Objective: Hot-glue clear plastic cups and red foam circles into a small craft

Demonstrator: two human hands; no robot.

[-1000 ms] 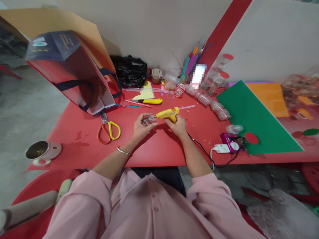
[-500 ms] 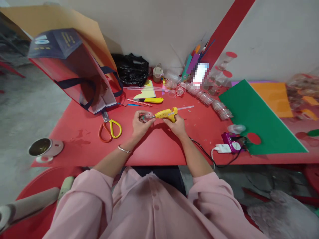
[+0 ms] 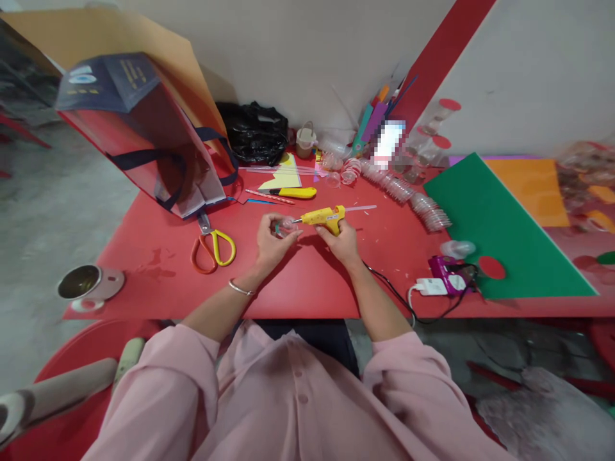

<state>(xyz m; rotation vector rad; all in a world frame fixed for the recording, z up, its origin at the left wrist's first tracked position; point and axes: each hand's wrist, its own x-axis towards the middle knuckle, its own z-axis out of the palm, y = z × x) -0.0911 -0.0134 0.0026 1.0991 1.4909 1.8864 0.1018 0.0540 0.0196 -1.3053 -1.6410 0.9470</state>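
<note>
My left hand (image 3: pixel 273 242) is closed around a small clear plastic cup (image 3: pixel 287 225), with a bit of green visible by the fingers. My right hand (image 3: pixel 342 243) grips a yellow hot glue gun (image 3: pixel 323 218) by its handle, a clear glue stick (image 3: pixel 361 207) poking out of its back. The gun's metal nozzle points left, at the cup's rim; whether they touch I cannot tell. Beyond the hands lies a yellow utility knife (image 3: pixel 295 192). Scissors (image 3: pixel 214 248) with one red and one yellow handle rest left of my left hand.
A row of clear cups (image 3: pixel 401 190) curves across the back right, beside a green sheet (image 3: pixel 509 237). A purple power adapter (image 3: pixel 446 272) with cords sits front right. A paper bag (image 3: pixel 144 128) stands at left, and a mug (image 3: pixel 91 285) sits at the near left corner.
The glue gun's nozzle has lifted slightly at the cup. Both hands keep their holds, and the whole view has shifted a little.
</note>
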